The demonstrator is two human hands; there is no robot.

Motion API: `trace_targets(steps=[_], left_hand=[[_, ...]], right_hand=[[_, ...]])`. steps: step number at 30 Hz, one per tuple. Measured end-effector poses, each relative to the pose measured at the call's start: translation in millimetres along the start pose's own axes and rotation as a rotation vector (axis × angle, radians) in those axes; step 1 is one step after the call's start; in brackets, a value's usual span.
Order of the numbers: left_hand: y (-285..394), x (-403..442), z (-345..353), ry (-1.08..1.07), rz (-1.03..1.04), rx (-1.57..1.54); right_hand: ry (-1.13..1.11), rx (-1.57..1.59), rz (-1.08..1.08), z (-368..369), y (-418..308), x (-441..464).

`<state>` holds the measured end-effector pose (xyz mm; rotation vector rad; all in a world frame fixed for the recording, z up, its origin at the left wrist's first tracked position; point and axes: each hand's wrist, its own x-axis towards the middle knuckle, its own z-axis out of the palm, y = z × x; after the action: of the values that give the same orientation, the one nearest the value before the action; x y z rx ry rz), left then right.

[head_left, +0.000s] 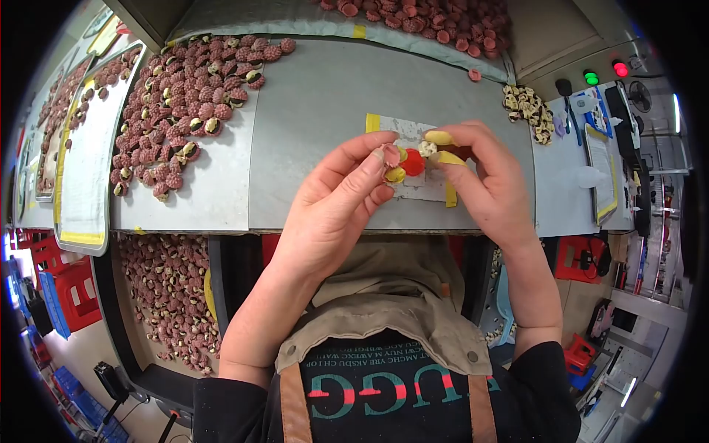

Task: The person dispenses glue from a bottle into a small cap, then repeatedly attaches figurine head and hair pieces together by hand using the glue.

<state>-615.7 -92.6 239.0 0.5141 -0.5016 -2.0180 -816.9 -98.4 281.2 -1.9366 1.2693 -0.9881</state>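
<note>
Between the thumb and fingers of my left hand [332,181] is a pink, hollow, raspberry-like shell [391,155], its open side showing. Yellow covers wrap some fingertips. My right hand [484,173] pinches a small cream-coloured knobbly piece [427,149] between yellow-covered thumb and forefinger. The two pieces are close together but apart. Below and between the hands, a red round patch [413,163] shows on a whitish board [428,190] with yellow tape at its edges. My hands partly hide the board.
Many pink raspberry-like pieces with cream and dark parts [173,111] lie on the left of the grey table [317,96]. Pink shells [443,22] are heaped at the back. Cream-and-dark pieces [528,111] form a pile at right. A full drawer [166,295] sits below left.
</note>
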Motion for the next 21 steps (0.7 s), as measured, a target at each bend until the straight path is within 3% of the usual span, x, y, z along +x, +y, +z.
trace_targets(steps=[1,7,12,15,17,21], left_hand=[[-0.7,-0.2,-0.4,0.000,0.003,0.003],[-2.1,0.7,2.1,-0.016,0.042,0.020],[-17.4,-4.1,11.8,0.089,0.284,0.331],[-23.4,-3.4,11.0,0.081,0.332,0.316],[-16.0,-3.6,12.1,0.060,0.200,0.290],[-4.9,-5.3,15.3,-0.035,0.076,0.353]], right_hand=[[0.040,0.101,0.008,1.6,-5.7,0.5],[-0.023,-0.166,-0.237,11.3,-21.0,9.1],[0.014,-0.104,-0.164,15.0,-18.4,0.7],[0.089,-0.110,-0.189,23.2,-12.2,-7.4],[0.123,-0.192,-0.266,23.8,-10.4,-11.0],[0.119,-0.094,-0.196,23.2,-14.7,-17.6]])
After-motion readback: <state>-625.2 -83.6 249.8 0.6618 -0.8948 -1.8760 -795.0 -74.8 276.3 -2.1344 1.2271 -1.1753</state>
